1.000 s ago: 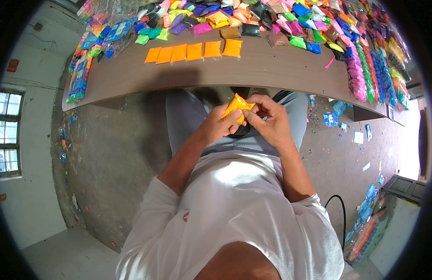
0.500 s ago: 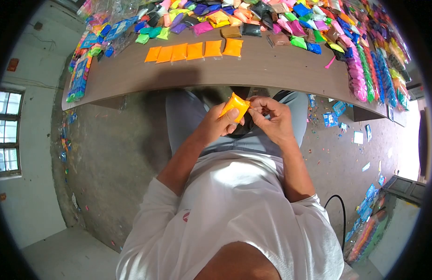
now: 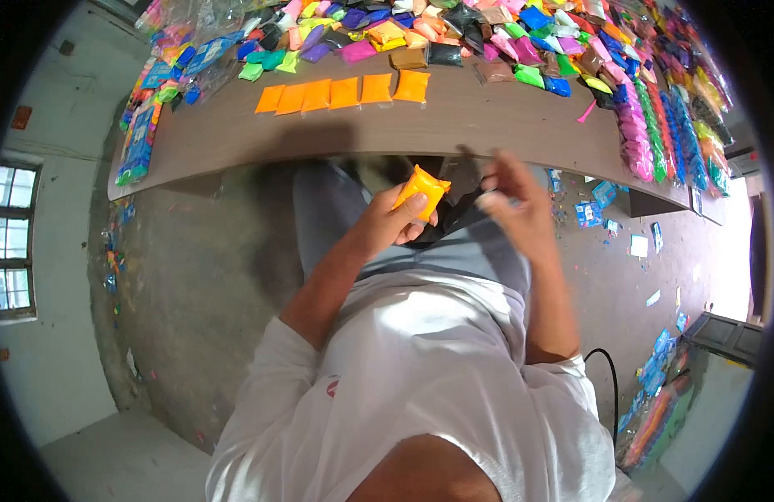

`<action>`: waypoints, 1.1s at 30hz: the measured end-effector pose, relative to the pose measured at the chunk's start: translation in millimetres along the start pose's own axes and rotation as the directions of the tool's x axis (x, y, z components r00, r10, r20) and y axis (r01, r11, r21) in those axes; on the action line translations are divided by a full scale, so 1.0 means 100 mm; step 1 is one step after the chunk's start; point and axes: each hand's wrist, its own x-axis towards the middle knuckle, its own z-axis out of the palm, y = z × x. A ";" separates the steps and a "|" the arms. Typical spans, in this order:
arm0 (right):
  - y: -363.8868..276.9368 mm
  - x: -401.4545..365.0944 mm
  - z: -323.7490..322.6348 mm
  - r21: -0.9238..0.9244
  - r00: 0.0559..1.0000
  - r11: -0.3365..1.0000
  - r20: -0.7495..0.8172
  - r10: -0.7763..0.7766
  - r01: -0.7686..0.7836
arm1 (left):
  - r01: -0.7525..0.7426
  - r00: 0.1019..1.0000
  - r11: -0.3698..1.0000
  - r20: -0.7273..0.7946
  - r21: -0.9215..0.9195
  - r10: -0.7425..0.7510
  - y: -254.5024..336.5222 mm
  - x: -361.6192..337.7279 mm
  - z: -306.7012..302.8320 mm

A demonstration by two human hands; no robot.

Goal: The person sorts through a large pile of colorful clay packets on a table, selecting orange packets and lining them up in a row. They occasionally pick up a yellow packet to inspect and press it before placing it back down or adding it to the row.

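Note:
My left hand (image 3: 390,219) is closed on a shiny orange packet (image 3: 422,192), which looks like wrapped modelling clay. The thumb lies over its front, and the packet's upper corner points toward the table. To the right, apart from the packet, my right hand (image 3: 521,205) is raised and blurred by motion, with a gap showing between thumb and fingers. Both hands are above my lap, just in front of the table edge. On the table beyond them, several flat orange packets (image 3: 343,92) lie side by side in a row.
A heap of many-coloured packets (image 3: 454,29) covers the back of the brown table (image 3: 454,130). Long strips of packets (image 3: 634,134) hang at its right end; blue packaging (image 3: 139,146) sits at the left. Scraps and blue cards (image 3: 589,214) litter the floor.
My right hand has left the packet's corner and moved to the right, its fingers spreading from a pinch. My left hand still holds the packet in nearly the same place.

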 end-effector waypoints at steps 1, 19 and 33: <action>-0.06 -0.02 0.11 -0.074 0.989 0.996 0.137 0.058 -0.048 | -0.004 1.000 1.000 -0.001 -0.001 0.004 0.01 0.01 0.01; 0.61 0.19 0.50 -0.275 0.848 0.861 0.208 0.487 -0.427 | 0.062 0.997 0.986 -0.030 -0.153 -0.067 -0.10 -0.16 -0.18; 0.27 0.09 0.69 0.399 0.891 0.801 0.283 0.356 -0.447 | 0.043 0.999 0.996 -0.006 0.084 -0.043 -0.01 -0.11 -0.04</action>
